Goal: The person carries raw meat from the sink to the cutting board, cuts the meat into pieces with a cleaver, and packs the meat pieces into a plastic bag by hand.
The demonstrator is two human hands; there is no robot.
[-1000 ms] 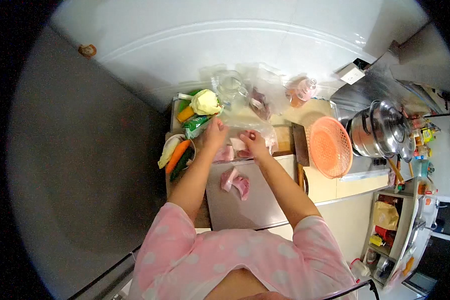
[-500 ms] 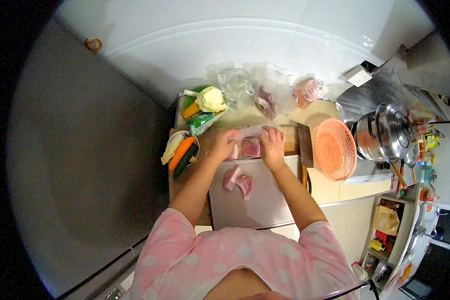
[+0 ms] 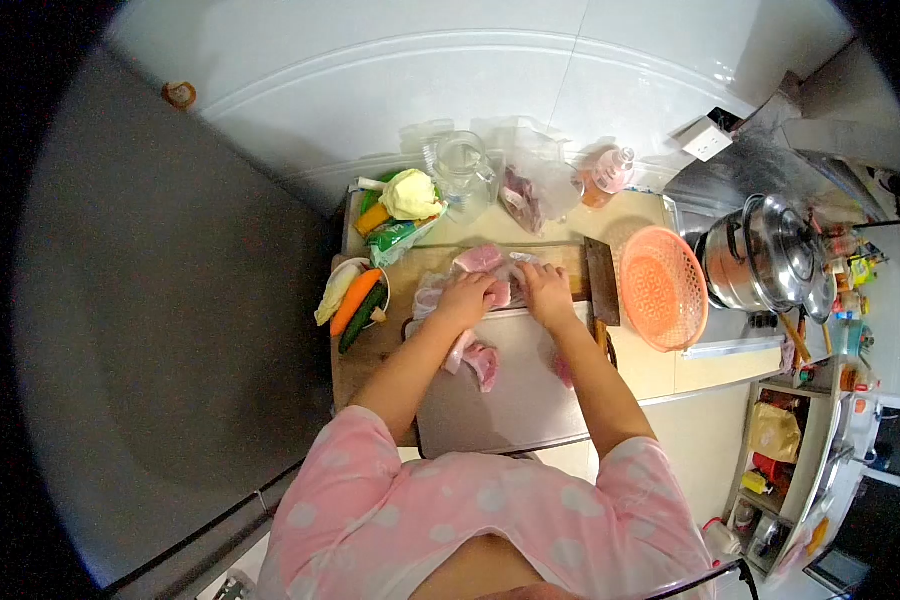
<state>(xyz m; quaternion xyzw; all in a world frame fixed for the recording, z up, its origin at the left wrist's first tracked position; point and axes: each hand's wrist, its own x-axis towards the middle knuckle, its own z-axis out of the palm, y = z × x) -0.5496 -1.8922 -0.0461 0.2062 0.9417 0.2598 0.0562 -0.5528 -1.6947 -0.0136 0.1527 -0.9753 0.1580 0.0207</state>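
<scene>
My left hand (image 3: 465, 299) bends its fingers onto a piece of raw meat (image 3: 500, 292) lying on a clear plastic bag (image 3: 428, 297). My right hand (image 3: 546, 293) is closed on the crumpled plastic at the bag's right side. Another pink piece of meat (image 3: 478, 258) rests just beyond my left hand. Below, on the grey cutting board (image 3: 510, 420), lie cut meat pieces (image 3: 482, 366). One more meat piece (image 3: 563, 370) is partly hidden by my right forearm. My fingertips are only partly visible.
A cleaver (image 3: 601, 285) lies right of my right hand, beside an orange basket (image 3: 660, 290). At left are a bowl with a carrot (image 3: 355, 302) and cucumber (image 3: 362, 318), and a cauliflower (image 3: 411, 194). A glass pitcher (image 3: 462, 170), bagged meat (image 3: 521, 200), bottle (image 3: 607, 175) and steel pot (image 3: 755, 255) stand behind.
The plastic bag, held up across the meat before, now lies lower and crumpled. A meat piece shows beyond my hands, and another beside my right forearm. My left hand has moved onto the meat.
</scene>
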